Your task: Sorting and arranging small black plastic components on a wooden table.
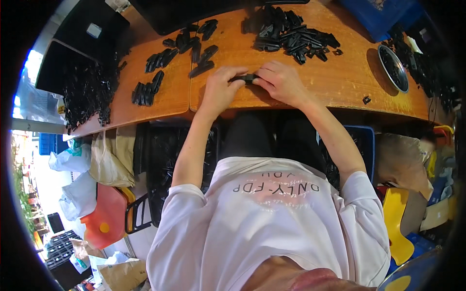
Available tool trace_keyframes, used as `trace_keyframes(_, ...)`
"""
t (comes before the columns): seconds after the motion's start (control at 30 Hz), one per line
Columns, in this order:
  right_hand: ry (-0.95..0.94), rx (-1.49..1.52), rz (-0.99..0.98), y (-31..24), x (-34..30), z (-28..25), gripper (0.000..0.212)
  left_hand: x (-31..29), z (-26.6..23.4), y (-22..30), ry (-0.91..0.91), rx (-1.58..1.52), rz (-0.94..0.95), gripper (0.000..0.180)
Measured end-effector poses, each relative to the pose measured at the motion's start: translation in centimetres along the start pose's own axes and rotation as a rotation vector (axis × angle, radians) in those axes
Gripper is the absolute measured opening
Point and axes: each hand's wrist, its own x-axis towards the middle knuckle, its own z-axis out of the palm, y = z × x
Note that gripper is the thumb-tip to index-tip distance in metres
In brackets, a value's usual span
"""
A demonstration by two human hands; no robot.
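Between my two hands, just over the table's near edge, is a small black plastic part [248,77]. My left hand [224,86] pinches its left end with thumb and fingers. The right end sits in the closed fingers of my right hand [277,81]. The part's exact kind cannot be made out. Beyond my hands a heap of loose black plastic pieces [296,36] lies on the wooden table [228,43]. Left of my left hand several longer black parts [201,68] lie in small groups, one of them a neat row [147,89].
A round metal bowl [393,69] stands tilted at the right, near a stray black piece [366,100]. More black parts [90,94] pile up at the table's left end by a black bin [65,65]. A blue bin [378,17] is at the far right. Bins of parts flank my legs below.
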Motion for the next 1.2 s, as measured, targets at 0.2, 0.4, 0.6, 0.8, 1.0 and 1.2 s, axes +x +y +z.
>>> trace_keyframes(0.2,0.248,-0.362,0.33,2.9,-3.8,-4.1,0.019,-0.4,-0.9,-0.3,0.416,0.735,0.103,0.033)
trace_keyframes(0.4,0.208,-0.337,0.483,6.8,-3.2,-4.5,0.027,7.7,6.3,-0.5,0.147,0.327,0.344,0.031)
trace_keyframes(0.6,0.104,0.021,0.812,7.4,-4.0,-6.7,0.031,9.0,7.0,-1.5,0.062,0.384,0.236,0.032)
trace_keyframes(0.8,0.335,0.517,0.943,2.9,-4.5,-6.8,0.021,2.8,4.7,0.8,0.078,0.276,0.204,0.033)
trace_keyframes(1.0,0.158,0.338,0.843,1.0,-4.9,-3.4,0.013,0.1,4.3,2.1,0.07,0.026,0.105,0.034)
trace_keyframes(1.2,-0.024,0.076,0.489,0.7,-4.2,-6.1,0.018,1.1,2.4,0.7,-0.093,0.118,0.332,0.04)
